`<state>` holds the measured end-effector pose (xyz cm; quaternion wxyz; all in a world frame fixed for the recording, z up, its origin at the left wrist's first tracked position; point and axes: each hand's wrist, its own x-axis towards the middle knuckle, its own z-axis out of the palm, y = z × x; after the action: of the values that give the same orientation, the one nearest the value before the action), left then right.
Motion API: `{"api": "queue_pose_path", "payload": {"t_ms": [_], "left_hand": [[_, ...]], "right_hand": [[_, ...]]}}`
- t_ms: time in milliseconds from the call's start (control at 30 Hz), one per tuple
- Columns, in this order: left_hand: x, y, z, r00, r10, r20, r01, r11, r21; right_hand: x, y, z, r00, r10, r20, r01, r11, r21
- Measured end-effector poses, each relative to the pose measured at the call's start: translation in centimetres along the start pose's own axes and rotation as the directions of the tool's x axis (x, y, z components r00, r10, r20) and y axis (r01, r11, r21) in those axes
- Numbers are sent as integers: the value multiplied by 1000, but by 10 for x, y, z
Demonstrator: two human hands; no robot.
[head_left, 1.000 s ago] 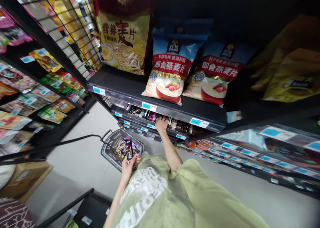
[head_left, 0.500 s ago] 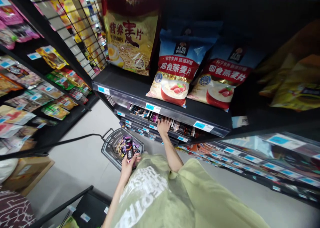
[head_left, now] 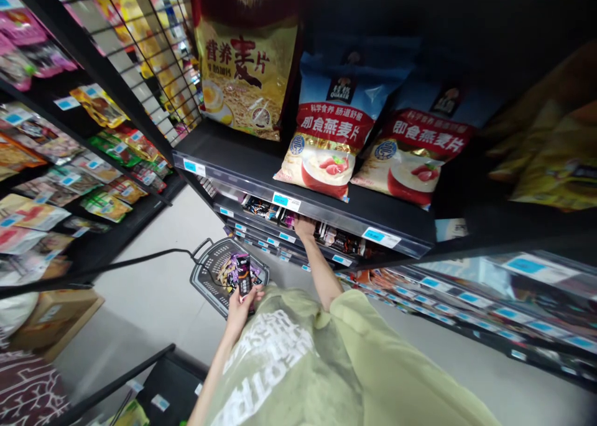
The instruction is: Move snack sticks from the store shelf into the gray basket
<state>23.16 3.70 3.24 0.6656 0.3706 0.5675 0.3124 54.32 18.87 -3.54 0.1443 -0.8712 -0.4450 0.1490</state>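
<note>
My left hand (head_left: 245, 303) is closed around a small dark snack packet (head_left: 244, 275) with light lettering, held upright above the shopping basket (head_left: 205, 289). Inside the basket lie several small purple, tan and dark packets (head_left: 225, 269). My right hand (head_left: 305, 227) reaches under the upper shelf into a row of small dark packets (head_left: 340, 236); its fingers are hidden among the packets and by the shelf edge. A purple packet (head_left: 288, 217) sits just left of that hand.
Large oat bags (head_left: 326, 134) stand on the upper shelf (head_left: 233, 155) in front of me. Snack racks (head_left: 107, 140) line the left side. A long black basket handle (head_left: 140, 259) stretches left over the floor. A cardboard box (head_left: 56, 314) is at the lower left.
My right hand has reached a little deeper under the shelf, so its fingers, visible before, are now hidden. My left hand still holds the packet above the basket.
</note>
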Motion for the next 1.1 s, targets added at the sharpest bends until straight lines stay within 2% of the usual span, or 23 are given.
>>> {"api": "queue_pose_path", "payload": {"t_ms": [200, 367, 500, 567, 633, 700, 733, 800, 833, 900, 967, 1033, 1100], "left_hand": [[-1, 0, 0, 1000, 8, -14, -8, 1000, -23], [4, -8, -4, 1000, 17, 8, -17, 1000, -10], [7, -14, -5, 999, 21, 32, -20, 1000, -16], [6, -17, -3, 999, 19, 35, -17, 999, -51], [4, -18, -2, 999, 6, 43, -3, 996, -84], [2, -18, 1, 999, -11, 44, 16, 994, -110], [1, -18, 2, 999, -18, 43, 23, 992, -122], [0, -16, 4, 998, -21, 53, 28, 989, -147], [-1, -16, 5, 997, -18, 69, 29, 987, -161], [-1, -15, 6, 993, -21, 114, 42, 982, -183], [-1, -15, 6, 988, -42, 149, 71, 979, -193], [-2, -16, 7, 984, -65, 168, 97, 976, -194], [-3, -17, 6, 981, -60, 182, 92, 981, -173]], "right_hand": [[-11, -5, 2, 997, -27, -66, 24, 999, -47], [-11, -12, 5, 999, -44, 9, 44, 999, -24], [-7, -12, -2, 998, -57, 5, 57, 998, -5], [-15, -14, -7, 997, -76, -28, 77, 997, 28], [-35, -17, -11, 985, -120, -124, 138, 979, 150], [-63, -22, -14, 959, -173, -226, 245, 905, 347], [-79, -26, -15, 950, -201, -239, 292, 845, 449], [-110, -35, -15, 945, -298, -135, 314, 717, 623], [-124, -40, -15, 929, -370, -36, 289, 658, 695], [-145, -50, -11, 844, -514, 157, 190, 559, 807], [-157, -60, -5, 765, -586, 266, 52, 469, 882], [-163, -67, 1, 761, -571, 308, -83, 384, 920], [-162, -69, 5, 804, -502, 317, -175, 310, 934]]}}
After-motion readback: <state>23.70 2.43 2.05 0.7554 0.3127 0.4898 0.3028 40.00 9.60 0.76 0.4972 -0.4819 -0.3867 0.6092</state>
